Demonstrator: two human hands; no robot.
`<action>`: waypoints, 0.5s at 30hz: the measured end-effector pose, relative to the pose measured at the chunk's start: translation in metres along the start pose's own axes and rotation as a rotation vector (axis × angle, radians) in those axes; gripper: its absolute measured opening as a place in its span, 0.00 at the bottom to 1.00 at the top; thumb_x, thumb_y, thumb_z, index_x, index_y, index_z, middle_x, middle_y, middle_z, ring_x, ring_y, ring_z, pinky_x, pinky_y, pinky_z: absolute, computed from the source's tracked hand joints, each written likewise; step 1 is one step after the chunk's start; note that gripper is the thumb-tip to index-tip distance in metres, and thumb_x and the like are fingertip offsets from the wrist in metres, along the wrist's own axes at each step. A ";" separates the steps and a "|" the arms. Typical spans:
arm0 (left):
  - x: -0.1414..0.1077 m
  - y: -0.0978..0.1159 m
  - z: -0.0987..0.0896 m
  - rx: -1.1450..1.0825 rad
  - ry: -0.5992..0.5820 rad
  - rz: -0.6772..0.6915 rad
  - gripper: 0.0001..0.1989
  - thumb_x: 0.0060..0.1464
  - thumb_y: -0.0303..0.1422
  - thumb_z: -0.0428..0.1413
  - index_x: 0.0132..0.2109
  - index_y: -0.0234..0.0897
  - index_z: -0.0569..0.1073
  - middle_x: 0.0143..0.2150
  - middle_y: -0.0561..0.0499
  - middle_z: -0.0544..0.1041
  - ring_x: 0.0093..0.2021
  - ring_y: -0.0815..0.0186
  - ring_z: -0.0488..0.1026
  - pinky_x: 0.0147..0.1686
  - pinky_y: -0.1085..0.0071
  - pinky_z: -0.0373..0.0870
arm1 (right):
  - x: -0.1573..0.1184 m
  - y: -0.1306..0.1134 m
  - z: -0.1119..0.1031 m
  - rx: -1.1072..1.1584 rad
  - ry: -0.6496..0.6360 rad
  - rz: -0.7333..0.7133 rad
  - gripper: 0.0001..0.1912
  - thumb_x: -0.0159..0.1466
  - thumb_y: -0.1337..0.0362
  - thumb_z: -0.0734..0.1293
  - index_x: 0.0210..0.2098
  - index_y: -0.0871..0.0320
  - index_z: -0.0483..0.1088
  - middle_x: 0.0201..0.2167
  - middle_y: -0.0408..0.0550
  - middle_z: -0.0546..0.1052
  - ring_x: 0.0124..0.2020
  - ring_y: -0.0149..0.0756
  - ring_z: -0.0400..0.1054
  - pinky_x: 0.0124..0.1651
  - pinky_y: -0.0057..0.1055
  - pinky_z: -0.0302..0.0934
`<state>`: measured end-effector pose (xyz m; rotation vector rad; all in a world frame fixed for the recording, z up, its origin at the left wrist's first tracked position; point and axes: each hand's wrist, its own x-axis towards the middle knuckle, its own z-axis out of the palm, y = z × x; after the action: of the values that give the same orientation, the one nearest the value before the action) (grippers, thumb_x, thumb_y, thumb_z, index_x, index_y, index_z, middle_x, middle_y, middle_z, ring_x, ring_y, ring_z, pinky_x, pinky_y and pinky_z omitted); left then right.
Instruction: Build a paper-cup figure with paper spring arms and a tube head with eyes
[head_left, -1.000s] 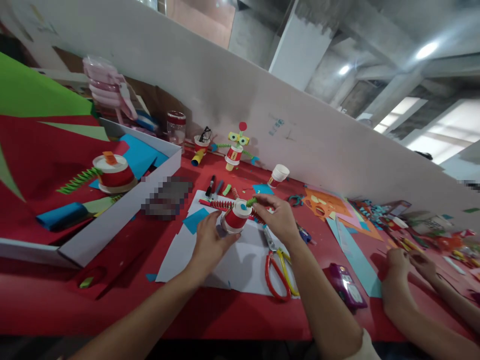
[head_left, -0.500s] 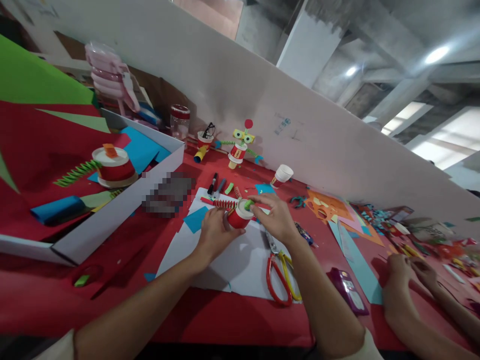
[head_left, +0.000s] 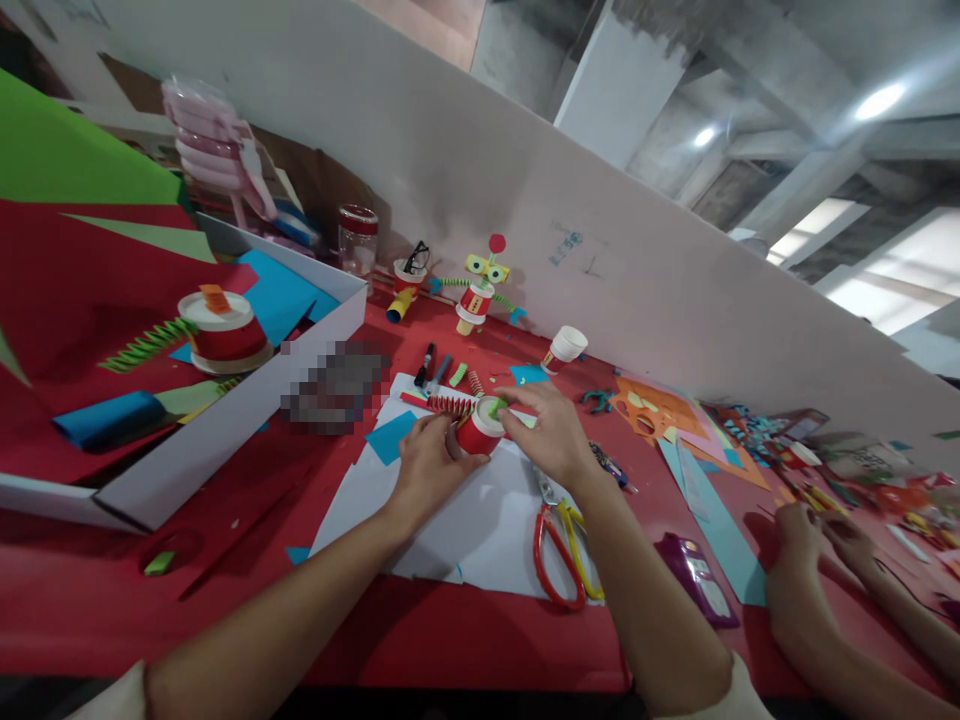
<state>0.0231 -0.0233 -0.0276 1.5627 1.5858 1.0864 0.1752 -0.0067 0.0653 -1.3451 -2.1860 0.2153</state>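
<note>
My left hand [head_left: 429, 462] is wrapped round a red paper cup [head_left: 478, 434] turned upside down, its white base facing up. A red folded paper spring [head_left: 450, 404] sticks out from the cup's left side. On the base sits a small green folded paper strip [head_left: 492, 408], pinched by the fingers of my right hand [head_left: 551, 432]. Under both hands lie white paper sheets [head_left: 420, 545]. Scissors [head_left: 555, 550] with one red and one yellow handle rest beneath my right wrist, and a blue paper piece [head_left: 391, 438] lies left of the cup.
A white box [head_left: 247, 425] with a cup figure stands left. A finished-looking cup robot [head_left: 474, 300] and stacked paper cups [head_left: 564, 348] stand by the wall. Markers [head_left: 425, 365] lie behind the sheets. A purple stapler-like object [head_left: 697, 580] and another person's hands [head_left: 802, 540] are at right.
Both hands stay at the cup with almost no movement. The right fingers still press on the green strip on its base. The view has shifted very slightly.
</note>
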 end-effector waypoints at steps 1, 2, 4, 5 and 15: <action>0.000 0.000 0.000 0.005 0.002 0.001 0.23 0.41 0.33 0.68 0.46 0.37 0.75 0.49 0.42 0.79 0.56 0.47 0.71 0.55 0.50 0.66 | 0.001 -0.001 0.000 -0.001 -0.002 0.005 0.12 0.59 0.74 0.69 0.40 0.55 0.78 0.38 0.47 0.82 0.42 0.41 0.73 0.49 0.38 0.63; -0.001 0.001 0.000 0.012 0.002 0.002 0.22 0.41 0.33 0.68 0.46 0.37 0.75 0.49 0.42 0.79 0.57 0.46 0.71 0.55 0.50 0.66 | 0.001 -0.002 0.000 -0.007 -0.008 0.010 0.11 0.59 0.74 0.69 0.39 0.55 0.77 0.38 0.47 0.82 0.42 0.41 0.72 0.48 0.38 0.63; -0.001 0.002 -0.001 0.025 -0.007 -0.002 0.22 0.42 0.34 0.68 0.46 0.37 0.75 0.49 0.42 0.79 0.57 0.46 0.71 0.55 0.50 0.65 | 0.001 -0.003 -0.001 -0.028 -0.021 0.019 0.09 0.59 0.74 0.69 0.37 0.55 0.77 0.37 0.46 0.82 0.42 0.41 0.71 0.47 0.38 0.62; -0.002 0.002 -0.001 0.030 -0.015 -0.008 0.22 0.42 0.34 0.68 0.46 0.37 0.75 0.50 0.42 0.79 0.57 0.46 0.71 0.56 0.51 0.65 | 0.001 -0.003 0.000 -0.043 -0.030 0.020 0.08 0.59 0.74 0.69 0.36 0.55 0.77 0.36 0.47 0.82 0.42 0.42 0.71 0.47 0.38 0.62; -0.001 0.005 -0.004 0.048 -0.061 -0.042 0.24 0.44 0.36 0.67 0.48 0.35 0.74 0.51 0.40 0.78 0.58 0.47 0.71 0.56 0.52 0.65 | -0.002 -0.002 -0.006 -0.031 -0.040 -0.074 0.13 0.60 0.74 0.68 0.43 0.56 0.77 0.44 0.51 0.82 0.48 0.44 0.72 0.53 0.43 0.62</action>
<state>0.0219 -0.0254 -0.0217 1.5715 1.6076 0.9761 0.1774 -0.0106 0.0707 -1.2845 -2.2763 0.1831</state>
